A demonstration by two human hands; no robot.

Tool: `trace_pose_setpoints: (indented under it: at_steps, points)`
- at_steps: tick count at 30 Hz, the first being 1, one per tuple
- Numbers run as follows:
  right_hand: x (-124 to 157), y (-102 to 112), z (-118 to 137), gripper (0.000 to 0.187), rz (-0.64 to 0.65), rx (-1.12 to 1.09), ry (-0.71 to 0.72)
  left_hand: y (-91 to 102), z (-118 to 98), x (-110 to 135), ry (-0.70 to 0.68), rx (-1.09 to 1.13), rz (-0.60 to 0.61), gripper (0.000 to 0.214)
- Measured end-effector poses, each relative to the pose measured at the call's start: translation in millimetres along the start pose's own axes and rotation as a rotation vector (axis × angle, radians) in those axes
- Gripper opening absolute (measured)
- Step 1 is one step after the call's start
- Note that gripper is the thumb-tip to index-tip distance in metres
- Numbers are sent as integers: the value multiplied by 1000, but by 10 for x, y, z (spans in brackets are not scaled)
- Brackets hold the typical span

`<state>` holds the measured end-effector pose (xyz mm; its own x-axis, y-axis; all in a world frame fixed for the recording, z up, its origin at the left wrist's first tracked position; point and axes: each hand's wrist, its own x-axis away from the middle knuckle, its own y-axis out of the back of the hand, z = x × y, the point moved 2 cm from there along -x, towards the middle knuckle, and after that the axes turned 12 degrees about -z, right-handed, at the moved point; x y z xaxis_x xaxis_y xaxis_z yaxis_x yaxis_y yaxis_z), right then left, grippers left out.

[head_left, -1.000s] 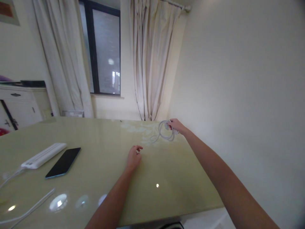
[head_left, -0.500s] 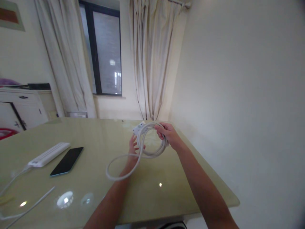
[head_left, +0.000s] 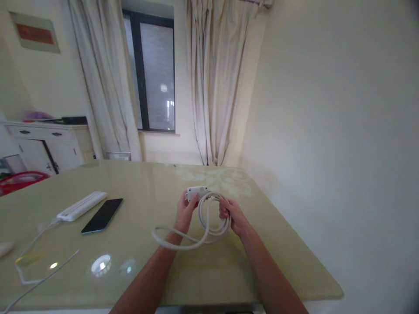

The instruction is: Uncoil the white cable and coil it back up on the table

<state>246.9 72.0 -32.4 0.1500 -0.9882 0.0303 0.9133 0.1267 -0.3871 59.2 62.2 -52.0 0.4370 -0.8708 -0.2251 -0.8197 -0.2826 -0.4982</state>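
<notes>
A white cable (head_left: 214,231) is wound into a loose coil, and one wide loop of it droops to the left over my left forearm. My right hand (head_left: 231,213) is closed round the right side of the coil. My left hand (head_left: 186,209) grips a small white rectangular plastic block (head_left: 197,192), with the thumb on its near face. This block sits just beside the coil's upper left; whether the cable joins it is hard to make out. Both hands are held above the glossy pale green table (head_left: 209,279).
To the left lie a black phone (head_left: 102,216) and a long white plastic bar (head_left: 81,206) with a thin white cord (head_left: 39,240). Another thin white cable (head_left: 49,279) runs along the table's near left. A wall (head_left: 327,152) borders the right side, and curtains (head_left: 216,87) hang behind.
My left hand has gone from spread fingers by the block to gripping it. The coil and both hands are lower in view, and the camera has turned slightly left.
</notes>
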Motion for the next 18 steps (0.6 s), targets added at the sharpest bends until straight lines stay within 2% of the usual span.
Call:
trace_pose_setpoints:
  at_steps: [2,4,7,9,11,13,16,18]
  points:
    - [17,19,0,52,26,33,2,17,-90,-43,46,103,-26,48]
    - [14,53,13,55,13,39,-6,42,-275,-113,57,160,-14,45]
    - [-28,133,67,54,-87,-4,14,90,-733,-257,7,217,2,43]
    - [-63,206,135,51,-188,-73,97,147,-1111,-378,-97,290,-37,39]
    - [-91,299,216,51,-307,-192,205,245,-1468,-521,-222,351,-119,35]
    - [-112,407,285,50,-422,-325,289,384,-1738,-681,-285,337,-216,25]
    - [-135,556,346,45,-529,-437,368,669,-1968,-891,-305,290,-460,8]
    - [-146,621,363,41,-565,-404,403,864,-2032,-971,-274,279,-639,7]
